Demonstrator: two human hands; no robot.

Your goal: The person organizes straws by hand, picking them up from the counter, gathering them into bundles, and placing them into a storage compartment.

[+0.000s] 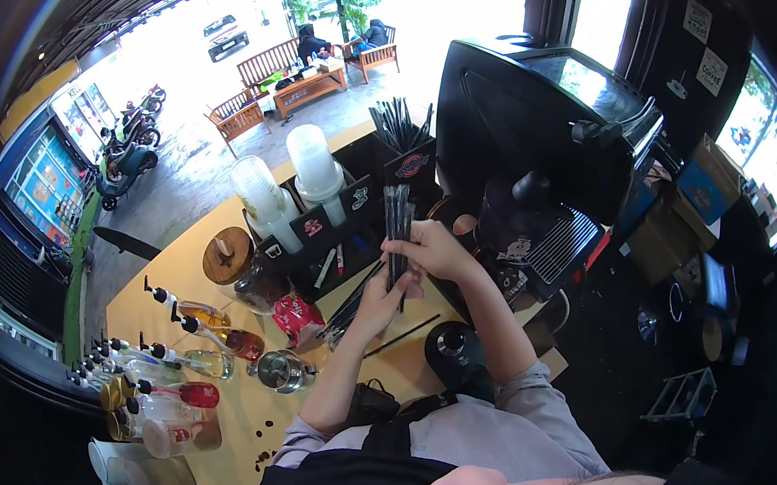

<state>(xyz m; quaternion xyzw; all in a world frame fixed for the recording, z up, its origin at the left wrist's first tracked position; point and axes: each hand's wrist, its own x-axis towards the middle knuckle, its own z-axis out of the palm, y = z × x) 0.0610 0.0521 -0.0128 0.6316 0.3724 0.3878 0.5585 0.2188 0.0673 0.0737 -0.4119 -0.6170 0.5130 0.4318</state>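
A bundle of dark straws (397,211) stands upright between my two hands over the counter. My right hand (429,249) wraps round its middle, and my left hand (388,300) grips it lower down. More black straws (348,307) lie on the counter beside my left hand, and a single straw (403,334) lies apart on the wood. Beyond my hands, a black holder (410,163) with a red logo is filled with upright dark straws. Stacks of clear plastic cups (311,163) stand to its left.
A wooden-lidded jar (226,255), a red packet (297,319), a metal pitcher (281,371) and several syrup pump bottles (243,343) occupy the left of the counter (231,430). A large black coffee machine (524,136) stands at right. Two people sit outside on wooden furniture.
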